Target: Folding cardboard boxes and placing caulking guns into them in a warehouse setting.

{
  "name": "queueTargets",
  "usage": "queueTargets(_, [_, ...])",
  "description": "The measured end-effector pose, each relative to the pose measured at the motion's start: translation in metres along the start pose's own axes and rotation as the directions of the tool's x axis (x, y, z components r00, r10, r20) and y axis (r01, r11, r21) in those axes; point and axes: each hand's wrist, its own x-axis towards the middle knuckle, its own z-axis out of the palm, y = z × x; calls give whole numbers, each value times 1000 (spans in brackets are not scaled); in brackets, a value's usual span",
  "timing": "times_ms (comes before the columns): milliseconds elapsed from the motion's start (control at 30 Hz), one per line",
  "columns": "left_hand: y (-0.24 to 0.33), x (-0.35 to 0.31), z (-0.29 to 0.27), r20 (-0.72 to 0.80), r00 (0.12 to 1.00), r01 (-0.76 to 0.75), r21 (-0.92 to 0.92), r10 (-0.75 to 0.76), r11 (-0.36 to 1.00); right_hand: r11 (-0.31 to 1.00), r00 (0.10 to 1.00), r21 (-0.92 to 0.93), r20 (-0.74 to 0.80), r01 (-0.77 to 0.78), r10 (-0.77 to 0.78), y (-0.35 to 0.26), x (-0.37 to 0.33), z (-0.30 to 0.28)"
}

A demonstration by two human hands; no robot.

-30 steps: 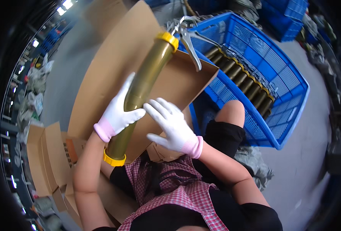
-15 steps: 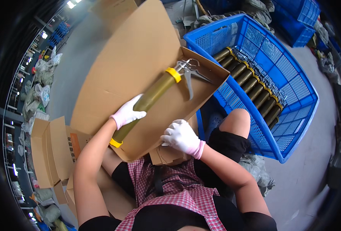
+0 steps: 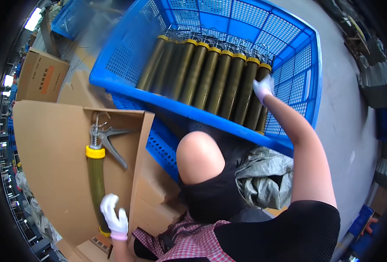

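A caulking gun [image 3: 96,177] with an olive barrel, yellow collar and grey metal handle and trigger lies in an open cardboard box [image 3: 49,166] at the left. My left hand [image 3: 114,216], in a white glove, rests beside the barrel's lower end, fingers apart and not wrapped round it. In the blue plastic crate [image 3: 193,112], several similar caulking guns [image 3: 205,76] lie side by side, handles toward the far wall. My gloved right hand [image 3: 264,88] reaches over the near rim and closes on the rightmost caulking gun [image 3: 265,72], just below its collar; some fingers are hidden.
A closed carton [image 3: 42,75] stands at the far left. My bent knee [image 3: 200,156] is between box and crate. A crumpled grey-green woven sack [image 3: 265,177] lies below the crate's near right corner. Another blue crate [image 3: 163,150] shows beneath the full one.
My view has swung right, toward the crate. My right hand has left the box's edge and reached into the crate. My left hand has loosened from the boxed caulking gun's barrel.
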Motion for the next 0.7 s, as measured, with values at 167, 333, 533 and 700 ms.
queueTargets(167, [46, 6, -3, 285, 958, -78, 208, 16, 975, 979, 977, 106, 145, -176, 160, 128, 12, 75])
queueTargets(333, [26, -13, 0, 181, 980, 56, 134, -80, 989, 968, 972, 118, 106, -222, 210, 70, -18, 23])
queueTargets(533, [23, -15, 5, 98, 992, 70, 84, -78, 994, 990, 985, -16, 95, -140, 141, 42, 3, -63])
queueTargets(700, [22, -11, 2, 109, 993, 26, 113, -38, 993, 997, 975, 80, 223, -10, -8, -40, -13, -160])
